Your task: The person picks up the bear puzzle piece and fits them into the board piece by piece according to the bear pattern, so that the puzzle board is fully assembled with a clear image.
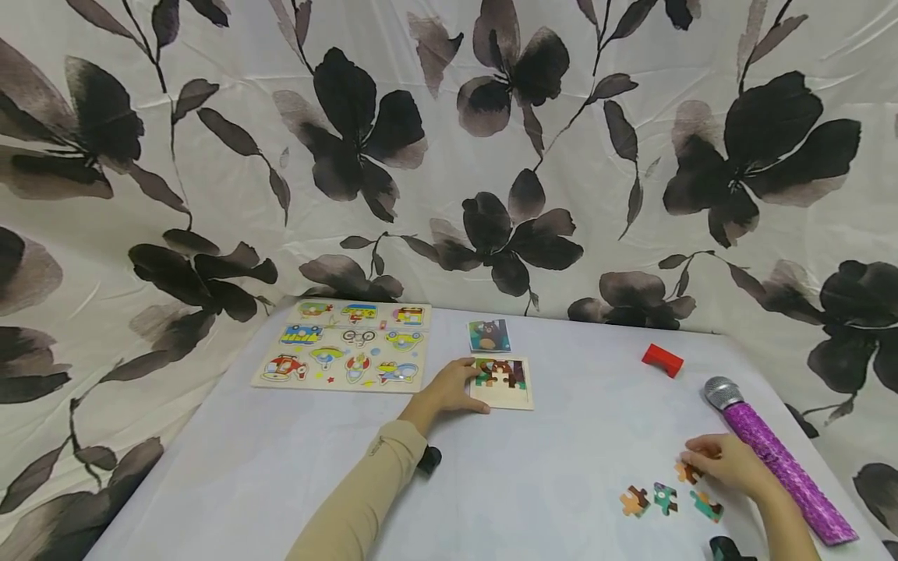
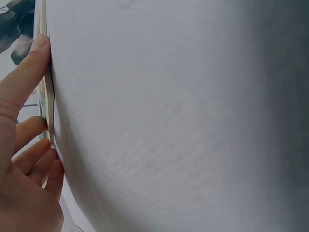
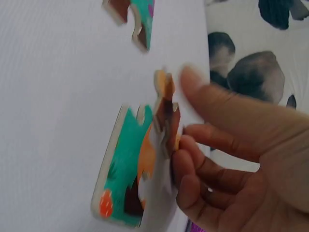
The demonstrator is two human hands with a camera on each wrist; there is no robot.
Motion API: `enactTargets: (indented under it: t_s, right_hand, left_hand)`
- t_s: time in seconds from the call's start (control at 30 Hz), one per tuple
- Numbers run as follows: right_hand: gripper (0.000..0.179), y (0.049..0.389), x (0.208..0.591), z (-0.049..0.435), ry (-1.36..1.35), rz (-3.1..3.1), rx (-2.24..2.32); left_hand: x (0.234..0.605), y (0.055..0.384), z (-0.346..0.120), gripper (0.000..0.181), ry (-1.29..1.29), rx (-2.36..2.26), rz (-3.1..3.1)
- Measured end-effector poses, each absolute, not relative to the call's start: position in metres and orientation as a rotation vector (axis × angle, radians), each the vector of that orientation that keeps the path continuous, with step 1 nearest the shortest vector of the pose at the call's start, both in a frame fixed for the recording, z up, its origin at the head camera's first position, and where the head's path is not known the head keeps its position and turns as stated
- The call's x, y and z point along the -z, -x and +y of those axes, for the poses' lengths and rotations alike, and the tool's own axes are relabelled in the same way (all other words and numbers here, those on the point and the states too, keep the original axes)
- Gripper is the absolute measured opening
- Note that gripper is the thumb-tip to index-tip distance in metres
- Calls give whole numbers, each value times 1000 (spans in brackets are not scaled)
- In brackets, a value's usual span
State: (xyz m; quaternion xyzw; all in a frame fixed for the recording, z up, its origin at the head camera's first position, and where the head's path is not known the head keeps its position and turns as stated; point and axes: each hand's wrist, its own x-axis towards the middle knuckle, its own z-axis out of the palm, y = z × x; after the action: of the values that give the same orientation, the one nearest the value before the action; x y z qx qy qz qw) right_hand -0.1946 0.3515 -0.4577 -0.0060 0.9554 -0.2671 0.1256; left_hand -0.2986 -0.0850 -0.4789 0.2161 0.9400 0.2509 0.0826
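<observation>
My left hand holds the left side of a small wooden jigsaw board, thumb at its near edge and fingers farther up. Part of a brown bear picture is fitted in its upper half. In the left wrist view, thumb and fingertips meet the edge of the board. My right hand holds a brown and orange jigsaw piece, tipped up on edge against the curled fingers, the blurred thumb slightly off it. Close by lie a green piece, a teal piece and an orange-brown piece.
A bear picture card lies behind the jigsaw board. To the left is a larger vehicle puzzle board. A red block sits at the back right, and a toy microphone with a purple handle lies beyond my right hand.
</observation>
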Motion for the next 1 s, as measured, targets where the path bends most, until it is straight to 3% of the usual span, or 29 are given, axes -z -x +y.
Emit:
enactTargets:
  t_s: [0.13, 0.33, 0.43, 0.57, 0.73, 0.87, 1.0]
  right_hand:
    - [61, 199, 454, 344, -24, 2720, 817]
    - [29, 201, 452, 345, 67, 2658, 923]
    - [22, 206, 450, 341, 99, 2611, 1113]
    - [24, 222, 446, 320, 48, 2546, 1535]
    - [4, 245, 440, 272, 48, 2227, 2206]
    - [17, 261, 434, 232, 82, 2026, 2391]
    - [42, 273, 431, 201, 164, 2065, 2326]
  left_hand:
    - [478, 298, -83, 77, -631, -750, 2807]
    - [479, 298, -83, 77, -635, -763, 2796]
    - [482, 300, -84, 78, -637, -732, 2812]
    - [483, 301, -85, 78, -632, -720, 2817]
    - [481, 301, -86, 78, -623, -753, 2802]
    - [481, 300, -85, 77, -635, -740, 2805]
    - [481, 300, -86, 77, -640, -738, 2807]
